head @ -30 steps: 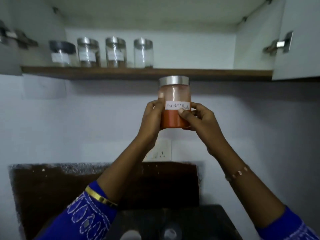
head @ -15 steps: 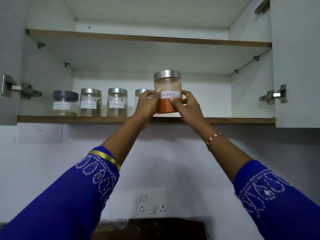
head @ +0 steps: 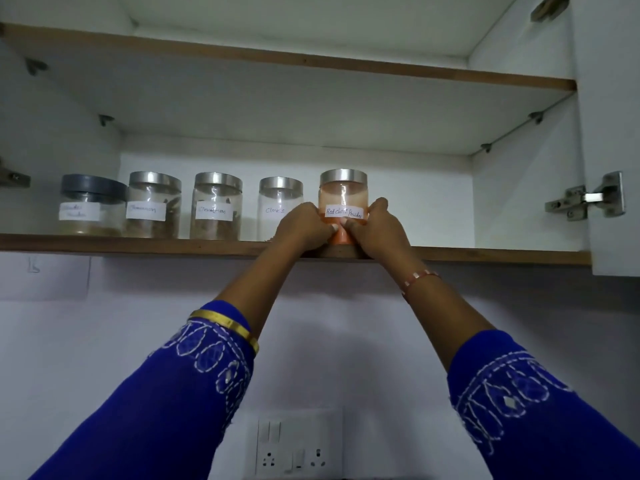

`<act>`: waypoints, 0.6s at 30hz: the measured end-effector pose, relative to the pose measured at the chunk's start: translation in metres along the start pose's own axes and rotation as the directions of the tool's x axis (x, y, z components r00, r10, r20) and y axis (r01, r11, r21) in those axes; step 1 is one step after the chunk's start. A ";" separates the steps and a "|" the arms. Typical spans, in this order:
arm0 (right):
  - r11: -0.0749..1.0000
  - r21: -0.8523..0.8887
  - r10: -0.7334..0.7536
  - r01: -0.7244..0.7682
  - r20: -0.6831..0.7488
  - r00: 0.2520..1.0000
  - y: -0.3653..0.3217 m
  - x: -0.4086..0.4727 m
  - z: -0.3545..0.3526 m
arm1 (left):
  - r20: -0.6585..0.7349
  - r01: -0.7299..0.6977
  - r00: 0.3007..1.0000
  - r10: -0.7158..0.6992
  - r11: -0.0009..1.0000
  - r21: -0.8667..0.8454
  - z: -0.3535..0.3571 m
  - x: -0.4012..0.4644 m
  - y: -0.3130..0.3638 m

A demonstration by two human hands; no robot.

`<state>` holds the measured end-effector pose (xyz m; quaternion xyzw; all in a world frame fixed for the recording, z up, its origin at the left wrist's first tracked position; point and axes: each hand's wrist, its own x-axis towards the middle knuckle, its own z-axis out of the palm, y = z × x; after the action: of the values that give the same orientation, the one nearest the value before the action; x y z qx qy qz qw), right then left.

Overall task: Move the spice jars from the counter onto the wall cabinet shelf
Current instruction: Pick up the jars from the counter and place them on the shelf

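Note:
The red chilli powder jar [head: 343,197], clear with a steel lid and a white label, stands on the wall cabinet shelf [head: 138,245] near its front edge. My left hand [head: 304,226] grips its left side and my right hand [head: 377,228] grips its right side. Left of it on the same shelf stand a cloves jar [head: 277,206], a cinnamon jar [head: 217,206], another steel-lidded jar [head: 154,204] and a short grey-lidded jar [head: 90,204]. The counter is out of view.
An upper shelf [head: 311,60] runs above the jars. The open cabinet door with its hinge [head: 588,199] is at the right, and shelf space lies bare between the red jar and that side. A switch and socket panel [head: 294,445] is on the wall below.
Both hands have carried the red chilli powder jar up from below the shelf and set it on the shelf to the right of the cloves jar. The camera has tilted up.

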<state>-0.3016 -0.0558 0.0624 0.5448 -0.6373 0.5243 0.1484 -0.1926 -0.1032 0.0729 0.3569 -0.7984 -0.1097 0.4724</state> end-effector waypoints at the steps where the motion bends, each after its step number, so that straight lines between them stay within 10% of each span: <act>1: 0.998 -0.060 0.010 -0.011 -0.019 1.000 0.002 0.003 0.003 | 0.028 0.009 1.000 -0.010 0.999 0.034 0.002 0.003 0.002; 18: 0.949 -0.315 0.033 -0.002 0.094 0.995 0.009 0.015 0.003 | 0.196 -0.051 0.981 -0.003 0.961 0.273 0.017 0.022 0.002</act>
<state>-0.3138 -0.0676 0.0679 0.5336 -0.7242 0.3898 0.1971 -0.2141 -0.1194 0.0802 0.3972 -0.8526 -0.0256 0.3388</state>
